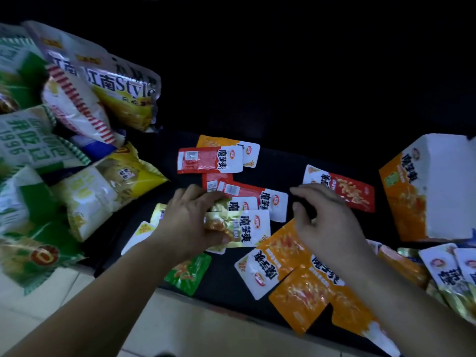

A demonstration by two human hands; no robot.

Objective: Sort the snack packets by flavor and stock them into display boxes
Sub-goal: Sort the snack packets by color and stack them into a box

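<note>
L hand [190, 220] tight round half-hidden gold pkt [247, 228]; R hand [327, 222] slack, empty, over orange pkts [280, 249].

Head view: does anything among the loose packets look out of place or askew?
Nothing looks damaged. One green packet lies alone by the front edge of the dark surface, apart from any others of its colour, and an orange packet seems to jut slightly past that edge.

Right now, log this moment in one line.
left hand: grips gold packet | right hand: open, above orange packets | orange display box: at right
</note>
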